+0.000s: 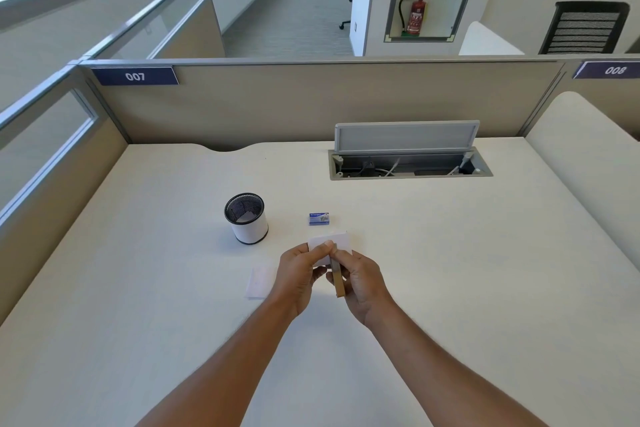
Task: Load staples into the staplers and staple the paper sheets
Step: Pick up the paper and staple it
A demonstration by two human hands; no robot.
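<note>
Above the pale desk (450, 270), the left hand (298, 274) pinches white paper sheets (337, 242); the right hand (360, 282) grips a small tan stapler (337, 279) (sheets could slip crooked).

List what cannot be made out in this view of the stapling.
- Stapler, head view: seen edge-on between the right hand and left hand; whether staples are loaded is hidden.
- Paper sheets: lower part covered by the fingers.
- Staple box: label too small to read.
- Pen cup: contents unclear behind mesh.
</note>
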